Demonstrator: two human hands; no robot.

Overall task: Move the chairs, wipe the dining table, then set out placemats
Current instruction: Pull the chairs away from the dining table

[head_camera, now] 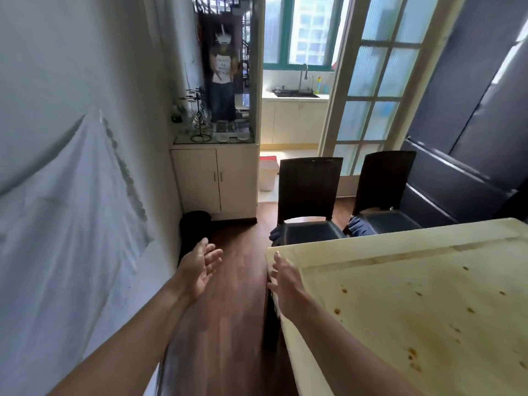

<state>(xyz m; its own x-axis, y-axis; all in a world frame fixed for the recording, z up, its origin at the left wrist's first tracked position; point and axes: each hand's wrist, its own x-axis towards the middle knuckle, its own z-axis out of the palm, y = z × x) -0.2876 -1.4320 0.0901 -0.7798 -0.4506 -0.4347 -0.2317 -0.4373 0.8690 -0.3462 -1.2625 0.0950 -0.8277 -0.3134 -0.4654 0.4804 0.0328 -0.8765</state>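
Cream stained worktop right, two dark woven chairs far, both hands spread open, holding nothing.

One head-worn wide-angle view looks forward and down, close over the desk corner, toward two chairs.
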